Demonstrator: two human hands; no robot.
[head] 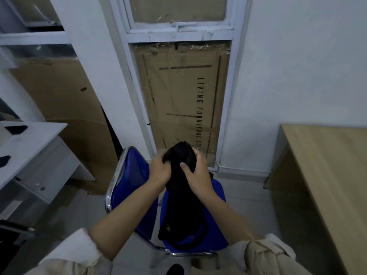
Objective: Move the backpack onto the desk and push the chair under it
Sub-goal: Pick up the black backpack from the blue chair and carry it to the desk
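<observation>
At the centre of the frame, a black backpack (183,197) stands upright on the seat of a blue chair (131,181). The left hand (159,171) and right hand (196,173) both grip its top, fingers closed on the fabric. A wooden worktop (327,175) fills the right edge, well apart from the chair.

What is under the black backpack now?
The blue chair seat is under the backpack. Both hands, left and right, hold its top. The seat's middle is covered, so anything there cannot be seen.
</observation>
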